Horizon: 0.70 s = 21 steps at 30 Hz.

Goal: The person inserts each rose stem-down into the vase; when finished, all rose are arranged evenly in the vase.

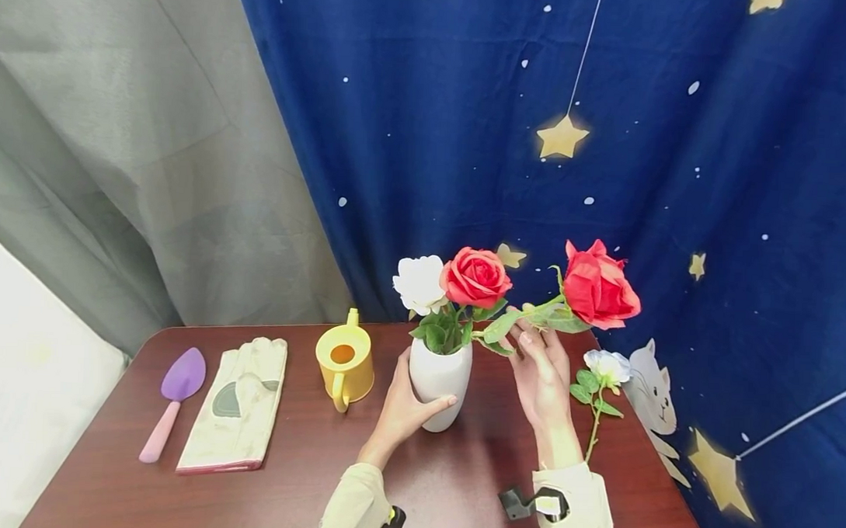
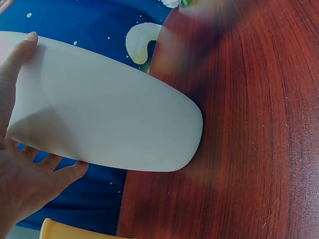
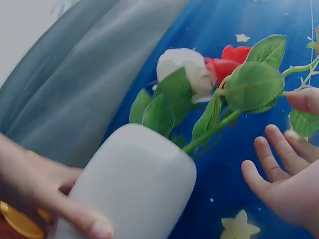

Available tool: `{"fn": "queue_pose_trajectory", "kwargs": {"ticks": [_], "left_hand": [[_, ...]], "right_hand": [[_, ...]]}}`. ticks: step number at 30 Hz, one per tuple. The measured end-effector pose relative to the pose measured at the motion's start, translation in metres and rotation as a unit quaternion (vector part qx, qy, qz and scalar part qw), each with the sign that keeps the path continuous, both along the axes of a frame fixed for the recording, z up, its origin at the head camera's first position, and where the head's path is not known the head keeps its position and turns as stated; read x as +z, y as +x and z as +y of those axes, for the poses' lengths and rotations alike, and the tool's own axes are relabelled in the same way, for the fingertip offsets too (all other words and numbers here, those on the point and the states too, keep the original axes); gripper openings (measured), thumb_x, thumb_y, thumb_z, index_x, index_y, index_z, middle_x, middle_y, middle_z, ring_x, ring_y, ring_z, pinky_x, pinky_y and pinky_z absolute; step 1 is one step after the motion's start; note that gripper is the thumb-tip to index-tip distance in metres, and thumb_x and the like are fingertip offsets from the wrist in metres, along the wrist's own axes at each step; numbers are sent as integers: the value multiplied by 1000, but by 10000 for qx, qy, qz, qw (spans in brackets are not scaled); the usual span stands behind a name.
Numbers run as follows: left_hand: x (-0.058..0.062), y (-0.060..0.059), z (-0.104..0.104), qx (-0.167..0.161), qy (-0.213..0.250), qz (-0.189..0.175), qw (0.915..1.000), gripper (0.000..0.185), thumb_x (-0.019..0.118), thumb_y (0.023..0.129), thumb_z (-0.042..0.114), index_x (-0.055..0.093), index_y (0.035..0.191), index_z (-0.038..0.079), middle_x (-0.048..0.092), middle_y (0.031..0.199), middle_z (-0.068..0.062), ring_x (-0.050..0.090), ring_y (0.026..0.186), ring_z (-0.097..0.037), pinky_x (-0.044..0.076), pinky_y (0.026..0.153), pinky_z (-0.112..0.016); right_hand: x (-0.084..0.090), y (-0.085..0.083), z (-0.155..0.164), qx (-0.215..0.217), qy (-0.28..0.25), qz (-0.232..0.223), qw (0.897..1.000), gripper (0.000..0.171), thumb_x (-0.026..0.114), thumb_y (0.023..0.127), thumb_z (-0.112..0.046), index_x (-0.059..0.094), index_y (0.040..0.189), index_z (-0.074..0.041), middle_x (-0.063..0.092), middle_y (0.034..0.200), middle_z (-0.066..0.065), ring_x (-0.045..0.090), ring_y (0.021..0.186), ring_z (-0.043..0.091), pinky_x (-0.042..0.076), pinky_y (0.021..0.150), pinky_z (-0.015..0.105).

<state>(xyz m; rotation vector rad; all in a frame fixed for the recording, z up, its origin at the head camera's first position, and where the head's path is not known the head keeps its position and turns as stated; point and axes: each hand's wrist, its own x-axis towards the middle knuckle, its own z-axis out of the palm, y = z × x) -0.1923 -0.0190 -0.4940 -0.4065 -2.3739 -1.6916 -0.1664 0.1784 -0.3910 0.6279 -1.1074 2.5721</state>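
My left hand (image 1: 407, 407) grips a white vase (image 1: 441, 385) round its side, thumb across the front. In the left wrist view the vase (image 2: 114, 109) narrows toward its base, close over the tabletop. A white flower (image 1: 420, 284) and a red rose (image 1: 476, 277) stand in the vase. Another red rose (image 1: 599, 286) leans far out to the right, its leafy stem (image 3: 212, 132) entering the vase mouth. My right hand (image 1: 541, 369) is at this stem, fingers spread and relaxed. In the right wrist view its thumb (image 3: 305, 101) meets a thin stalk, with a gap to the fingers.
A pale blue-white flower (image 1: 607, 367) lies at the table's right edge. Left of the vase stand a yellow watering can (image 1: 346, 364), a pair of cream gloves (image 1: 239, 413) and a purple trowel (image 1: 184, 374) with a pink handle. Curtains (image 1: 470, 126) hang behind the brown table (image 1: 296, 485).
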Motion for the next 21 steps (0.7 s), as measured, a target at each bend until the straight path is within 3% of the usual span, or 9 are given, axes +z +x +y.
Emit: {"fn": "queue_pose_trajectory", "kwargs": {"ticks": [4,9,12,15,21], "left_hand": [[1,1,0,12,-32,-39,10000,104,86,60,42,26,142,19,43,131,1,46,113,-15,39,92,-41],[2,1,0,25,-54,-58,10000,105,86,60,42,26,142,18,43,131,0,47,114,-15,40,92,-42],[2,1,0,14,-52,-71,10000,104,86,60,41,26,142,18,43,131,0,47,113,-15,40,92,-41],[1,1,0,4,-42,-82,10000,103,86,60,41,27,141,19,43,131,1,47,113,-15,40,92,-41],[1,0,0,-6,-19,-59,10000,103,86,60,41,27,141,20,44,131,1,47,113,-15,40,92,-41]], "right_hand": [[8,-3,0,605,-519,217,9966,45,46,94,-1,38,139,-6,51,129,14,42,124,28,29,102,43],[14,-7,-4,1043,-1018,530,9879,41,48,92,2,45,133,-6,60,103,8,49,111,24,30,101,41],[18,-7,-5,834,-879,686,9903,31,49,92,3,55,122,-3,60,97,8,50,103,22,34,97,39],[24,-6,-6,315,-653,843,9938,24,50,91,3,63,111,2,61,101,11,52,103,24,37,94,38],[33,-3,-8,-397,-714,941,9922,21,48,91,7,66,102,7,66,97,16,59,97,29,41,91,39]]}}
